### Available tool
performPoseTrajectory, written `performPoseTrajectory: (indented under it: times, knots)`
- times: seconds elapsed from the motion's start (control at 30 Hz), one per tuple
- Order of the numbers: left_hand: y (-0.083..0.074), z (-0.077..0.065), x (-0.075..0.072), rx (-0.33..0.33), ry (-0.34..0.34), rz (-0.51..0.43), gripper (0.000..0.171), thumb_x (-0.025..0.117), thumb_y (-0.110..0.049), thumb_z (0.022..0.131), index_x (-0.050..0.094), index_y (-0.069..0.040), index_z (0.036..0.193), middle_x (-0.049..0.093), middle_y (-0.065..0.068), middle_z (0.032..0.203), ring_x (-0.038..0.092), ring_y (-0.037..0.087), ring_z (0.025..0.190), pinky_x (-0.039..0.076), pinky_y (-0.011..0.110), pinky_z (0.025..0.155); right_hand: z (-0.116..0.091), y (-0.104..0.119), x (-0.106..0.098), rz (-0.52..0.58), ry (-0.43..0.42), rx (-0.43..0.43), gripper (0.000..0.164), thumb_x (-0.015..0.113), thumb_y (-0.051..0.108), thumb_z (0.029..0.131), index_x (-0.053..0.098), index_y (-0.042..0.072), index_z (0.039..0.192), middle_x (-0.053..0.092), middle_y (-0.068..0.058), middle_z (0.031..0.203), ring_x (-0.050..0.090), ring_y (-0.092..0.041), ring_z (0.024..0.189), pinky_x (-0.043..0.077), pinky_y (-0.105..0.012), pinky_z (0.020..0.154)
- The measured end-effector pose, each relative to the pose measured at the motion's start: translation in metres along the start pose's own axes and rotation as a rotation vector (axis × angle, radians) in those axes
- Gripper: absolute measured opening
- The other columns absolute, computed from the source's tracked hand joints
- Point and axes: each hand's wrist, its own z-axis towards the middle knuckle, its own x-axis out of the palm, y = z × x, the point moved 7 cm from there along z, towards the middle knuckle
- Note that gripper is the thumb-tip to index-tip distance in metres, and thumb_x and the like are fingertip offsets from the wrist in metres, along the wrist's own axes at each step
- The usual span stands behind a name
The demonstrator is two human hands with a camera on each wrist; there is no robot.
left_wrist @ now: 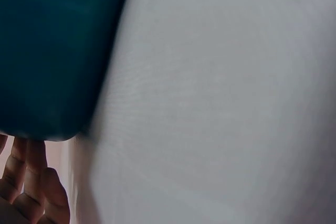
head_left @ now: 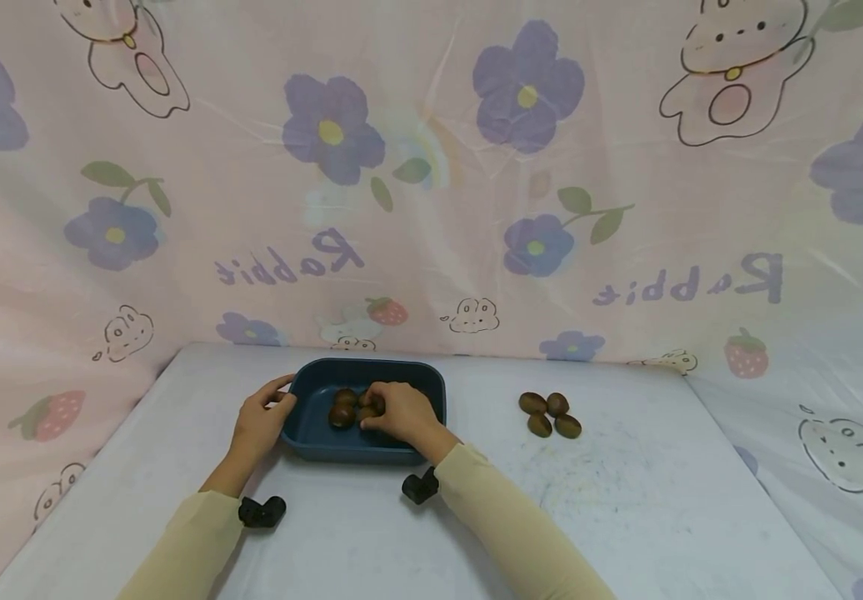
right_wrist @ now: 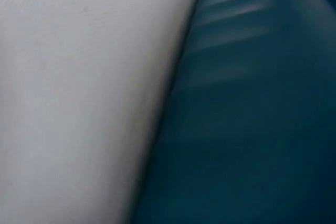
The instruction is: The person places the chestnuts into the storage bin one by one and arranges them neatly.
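A dark blue rectangular tray (head_left: 364,455) stands on the white table, with several glossy brown chestnuts (head_left: 341,415) inside. My left hand (head_left: 259,421) rests against the tray's left end; in the left wrist view, its fingers (left_wrist: 35,169) touch the end wall. My right hand (head_left: 405,414) reaches over the front rim into the tray. Its thumb and fingers pinch a chestnut beside the others, partly hidden by the hand. Only the tray's outer side (right_wrist: 252,119) and the table show in the right wrist view.
A small cluster of brown chestnut-like pieces (head_left: 540,426) lies on the table (head_left: 664,500) right of the tray. A patterned curtain (head_left: 431,183) hangs behind the table and along its sides. Black wrist devices (head_left: 262,512) sit on both sleeves.
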Motion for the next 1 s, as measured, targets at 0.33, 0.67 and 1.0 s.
performPoseTrajectory:
  times: [0.33, 0.67, 1.0]
  knots:
    - [0.0021, 0.0009, 0.0011, 0.005, -0.002, -0.005, 0.044, 0.047, -0.026, 0.096, 0.052, -0.019, 0.139, 0.063, 0.015, 0.113, 0.054, 0.021, 0.085, 0.04, 0.03, 0.073, -0.0016, -0.0008, 0.0002, -0.03, 0.018, 0.005, 0.031, 0.077, 0.037, 0.079, 0.069, 0.023, 0.106, 0.067, 0.006, 0.098, 0.058, -0.006, 0.083, 0.048, -0.024, 0.069]
    - [0.0018, 0.0009, 0.0007, 0.005, 0.0, -0.009, 0.045, 0.047, -0.026, 0.095, 0.052, -0.019, 0.14, 0.063, 0.015, 0.115, 0.053, 0.021, 0.087, 0.04, 0.03, 0.073, -0.0009, -0.0018, -0.0009, -0.048, 0.018, 0.021, 0.033, 0.079, 0.036, 0.078, 0.068, 0.023, 0.106, 0.066, 0.006, 0.093, 0.057, -0.006, 0.079, 0.046, -0.024, 0.066]
    - [0.0023, 0.001, 0.0004, 0.003, 0.002, -0.01, 0.045, 0.047, -0.026, 0.095, 0.052, -0.018, 0.139, 0.063, 0.015, 0.115, 0.053, 0.021, 0.087, 0.04, 0.029, 0.074, 0.0003, -0.0017, -0.0005, -0.053, -0.005, 0.028, 0.032, 0.078, 0.036, 0.078, 0.066, 0.023, 0.104, 0.066, 0.006, 0.09, 0.058, -0.006, 0.076, 0.045, -0.024, 0.063]
